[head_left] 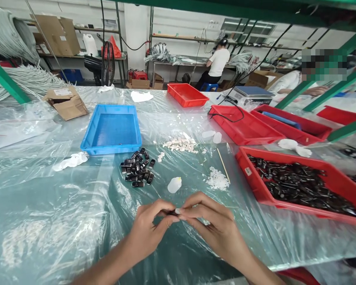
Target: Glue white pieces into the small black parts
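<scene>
Currently left hand point(148, 225), right hand point(215, 221): both grips pinched close on one dark piece point(172, 213); one bottle point(174, 185), one blue tray point(112, 130)

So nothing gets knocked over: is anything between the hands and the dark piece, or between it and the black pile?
Nothing visible: the left hand pinches the dark piece, the right hand a white bit at its end. Toward the black pile only covered table shows; the white bottle is right of that path.
</scene>
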`<state>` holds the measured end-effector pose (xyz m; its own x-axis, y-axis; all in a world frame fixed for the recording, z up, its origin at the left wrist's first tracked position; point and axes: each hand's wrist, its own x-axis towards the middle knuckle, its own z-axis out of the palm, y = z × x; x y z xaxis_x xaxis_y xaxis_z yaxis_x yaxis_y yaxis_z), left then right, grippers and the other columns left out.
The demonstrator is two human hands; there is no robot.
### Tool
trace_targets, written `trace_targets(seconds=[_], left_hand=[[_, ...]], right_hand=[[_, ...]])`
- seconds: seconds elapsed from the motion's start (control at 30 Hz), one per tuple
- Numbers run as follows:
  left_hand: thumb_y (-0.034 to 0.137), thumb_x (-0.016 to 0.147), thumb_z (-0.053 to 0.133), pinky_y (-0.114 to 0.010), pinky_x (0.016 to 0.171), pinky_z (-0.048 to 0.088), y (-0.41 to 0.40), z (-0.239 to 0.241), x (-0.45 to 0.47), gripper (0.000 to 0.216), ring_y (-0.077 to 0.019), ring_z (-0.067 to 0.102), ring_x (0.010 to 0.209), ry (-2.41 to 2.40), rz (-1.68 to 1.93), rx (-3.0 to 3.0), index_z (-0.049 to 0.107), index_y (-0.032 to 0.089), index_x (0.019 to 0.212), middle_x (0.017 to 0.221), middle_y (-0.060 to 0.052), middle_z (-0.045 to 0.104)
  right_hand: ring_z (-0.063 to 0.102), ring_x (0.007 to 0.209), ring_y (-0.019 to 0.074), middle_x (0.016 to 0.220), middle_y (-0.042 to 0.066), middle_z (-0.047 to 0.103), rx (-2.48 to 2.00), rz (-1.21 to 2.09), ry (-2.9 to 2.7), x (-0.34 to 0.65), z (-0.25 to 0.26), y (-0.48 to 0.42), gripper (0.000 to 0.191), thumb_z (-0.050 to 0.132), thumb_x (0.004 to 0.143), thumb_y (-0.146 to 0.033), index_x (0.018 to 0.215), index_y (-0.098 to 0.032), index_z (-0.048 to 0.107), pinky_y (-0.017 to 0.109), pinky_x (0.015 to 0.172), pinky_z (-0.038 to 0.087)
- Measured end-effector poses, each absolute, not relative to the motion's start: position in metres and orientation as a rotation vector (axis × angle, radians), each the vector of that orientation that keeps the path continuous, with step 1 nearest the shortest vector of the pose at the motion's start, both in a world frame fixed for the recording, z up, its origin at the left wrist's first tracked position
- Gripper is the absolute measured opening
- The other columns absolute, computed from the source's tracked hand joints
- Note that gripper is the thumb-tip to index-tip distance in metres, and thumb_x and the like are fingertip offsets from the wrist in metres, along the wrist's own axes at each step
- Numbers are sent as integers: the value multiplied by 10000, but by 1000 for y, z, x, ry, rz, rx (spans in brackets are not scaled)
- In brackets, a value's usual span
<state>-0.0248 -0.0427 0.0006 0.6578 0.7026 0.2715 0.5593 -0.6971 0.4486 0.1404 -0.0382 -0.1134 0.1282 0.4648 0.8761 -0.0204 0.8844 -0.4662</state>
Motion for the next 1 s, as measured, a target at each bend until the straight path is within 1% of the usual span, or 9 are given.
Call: trace_targets(seconds=[0.27, 0.43, 0.57, 0.63, 0.67, 0.7, 0.87, 0.93, 1.0], left_hand=[[163, 928, 545, -137, 614, 469, -49, 4, -12, 75, -68, 619, 686, 1155, 635, 2539, 618, 178, 915, 813, 11, 669], [279, 937, 553, -203, 644, 503, -48, 0, -9, 140, -124, 643, 725, 1306, 523, 2433, 605, 155, 897, 794, -20, 654], [305, 957, 524, -269, 759, 549, -41, -5, -11, 156, -146, 651, 822, 1257, 513, 2309, 572, 158, 975, 894, -46, 651], [311, 968, 504, -290, 805, 550, -39, -6, -12, 165, -152, 651, 865, 1261, 466, 2326, 570, 162, 994, 932, -55, 651], [316, 969, 502, -287, 800, 543, -38, -7, -12, 166, -153, 648, 874, 1282, 421, 2367, 572, 168, 996, 944, -55, 650], [319, 970, 499, -281, 793, 534, -37, -7, -13, 164, -151, 644, 882, 1299, 372, 2409, 573, 177, 1001, 958, -51, 649], [283, 970, 498, -254, 776, 501, -37, -5, -19, 106, -128, 627, 888, 1239, 350, 2503, 556, 231, 1041, 989, -8, 646], [258, 970, 498, -249, 763, 491, -38, -3, -19, 96, -121, 621, 863, 1206, 370, 2537, 555, 226, 1040, 977, -7, 646], [253, 971, 494, -252, 749, 487, -39, -2, -19, 102, -123, 615, 847, 1191, 376, 2543, 558, 206, 1035, 966, -21, 643]], right_hand=[[594, 861, 138, 974, 19, 559, -263, 505, -1415, 141, -114, -39, 358, 587, 870, -100, 1141, -333, 561, 289, 687, 490], [571, 894, 145, 1013, 43, 571, -318, 437, -1489, 149, -115, -42, 336, 529, 898, -114, 1182, -292, 554, 284, 729, 496], [593, 959, 111, 1076, 3, 612, -404, 496, -1536, 176, -139, -7, 230, 554, 936, -260, 1155, -291, 618, 240, 809, 503], [591, 924, 148, 1025, 59, 623, -662, 437, -1389, 192, -163, 29, 238, 434, 990, -265, 1141, -206, 609, 319, 845, 475], [571, 804, 152, 971, 78, 616, -762, 412, -1363, 199, -175, 49, 243, 438, 983, -282, 1104, -178, 622, 331, 776, 471], [558, 773, 157, 1003, 95, 607, -824, 401, -1395, 205, -187, 68, 242, 469, 963, -300, 1076, -167, 637, 336, 744, 464], [554, 842, 212, 911, 99, 582, -907, 384, -1594, 214, -213, 113, 254, 433, 950, -282, 863, -149, 631, 384, 789, 426], [539, 803, 197, 900, 90, 574, -903, 390, -1574, 214, -208, 105, 229, 442, 950, -281, 874, -150, 614, 376, 768, 416], [543, 787, 170, 907, 73, 580, -875, 415, -1517, 211, -196, 84, 185, 466, 957, -295, 959, -163, 595, 339, 739, 428]])
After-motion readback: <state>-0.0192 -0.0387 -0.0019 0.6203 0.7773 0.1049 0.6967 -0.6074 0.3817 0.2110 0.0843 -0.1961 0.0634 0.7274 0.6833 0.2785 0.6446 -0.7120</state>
